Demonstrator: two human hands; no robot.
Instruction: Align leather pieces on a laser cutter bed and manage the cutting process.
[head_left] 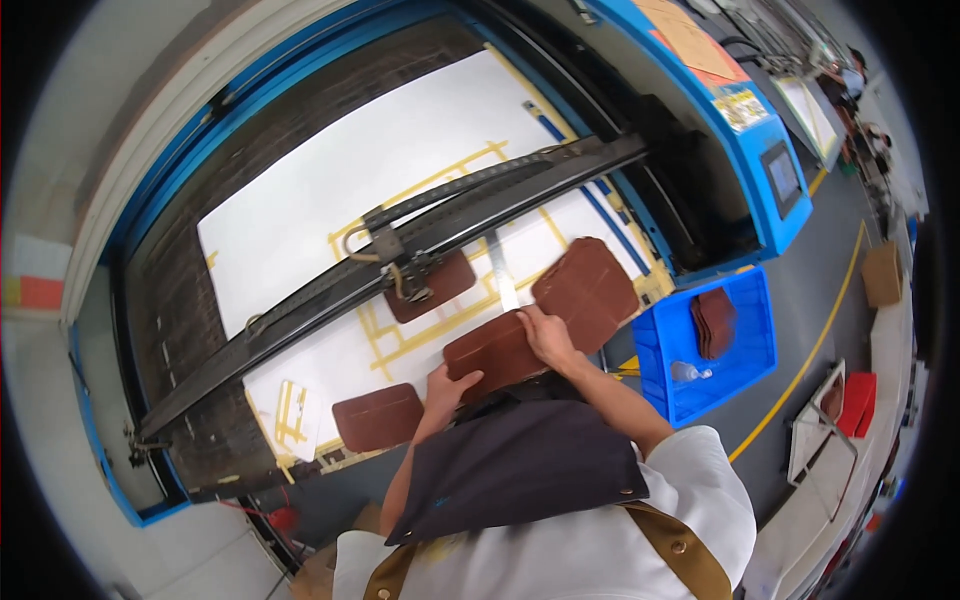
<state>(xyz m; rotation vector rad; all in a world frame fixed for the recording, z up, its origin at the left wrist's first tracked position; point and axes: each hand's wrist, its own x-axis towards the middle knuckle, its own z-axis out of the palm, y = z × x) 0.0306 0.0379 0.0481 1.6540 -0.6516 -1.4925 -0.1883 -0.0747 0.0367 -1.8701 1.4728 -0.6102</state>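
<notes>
Between my two hands is a brown leather panel [492, 352], held at the front edge of a machine bed. My left hand [444, 390] grips its lower left corner, thumb on top. At its upper right edge, my right hand [548, 338] pinches the panel. A stack of brown leather pieces [588, 290] lies just right of it. Another brown piece [378, 417] rests to the left of my left hand. One more brown panel [445, 285] lies inside yellow tape marks, partly hidden under the machine's head [408, 275].
A black gantry beam [300, 345] spans the bed over white sheets [350, 170]. To the right, a blue bin [660, 350] holds brown pieces [712, 322] and a clear bottle [688, 372]. A blue control housing [745, 180] with a screen stands at the upper right.
</notes>
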